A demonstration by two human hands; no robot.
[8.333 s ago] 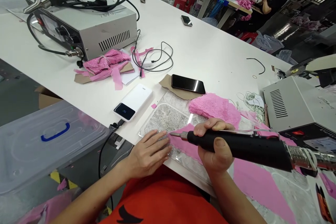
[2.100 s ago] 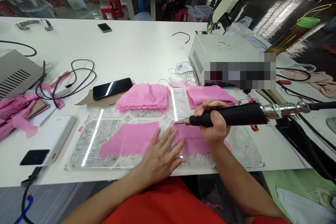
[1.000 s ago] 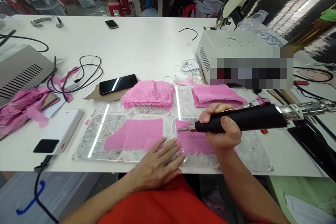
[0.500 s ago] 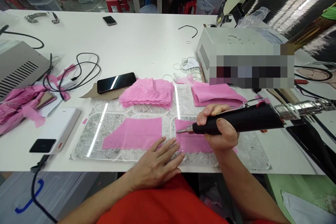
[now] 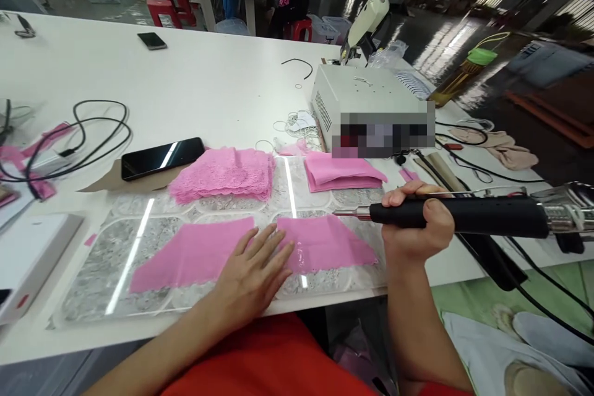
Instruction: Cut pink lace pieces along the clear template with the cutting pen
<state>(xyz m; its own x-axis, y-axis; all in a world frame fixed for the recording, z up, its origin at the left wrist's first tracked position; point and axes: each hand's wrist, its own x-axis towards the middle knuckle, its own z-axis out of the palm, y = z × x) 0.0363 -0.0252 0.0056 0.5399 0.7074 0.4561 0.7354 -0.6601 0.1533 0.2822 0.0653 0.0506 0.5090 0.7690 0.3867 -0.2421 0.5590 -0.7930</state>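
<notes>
My right hand (image 5: 417, 223) is wrapped around a black-handled tool (image 5: 445, 216) with a thin metal tip, its rear end joined to a shiny metal fitting. That tip points left, near the upper edge of the right pink fabric piece (image 5: 331, 244); whether it touches the cloth I cannot tell. A short line of small shiny dots shows on that piece. My left hand (image 5: 255, 269) lies flat with fingers spread, fingertips at the left edge of the same piece. Beside it is a second pink fabric piece (image 5: 185, 253). Both pieces lie on a clear patterned mat (image 5: 99, 272).
Behind the pieces are a stack of pink lace (image 5: 227, 176) and folded pink fabric (image 5: 341, 170). A grey machine box (image 5: 362, 90) stands at the back right. A black phone (image 5: 160, 158), a cable (image 5: 99, 117) and a white box (image 5: 44, 253) lie on the left.
The view has swung to the right. My right hand has carried the tool rightward over the right pink piece, to its upper edge. My left hand still rests flat.
</notes>
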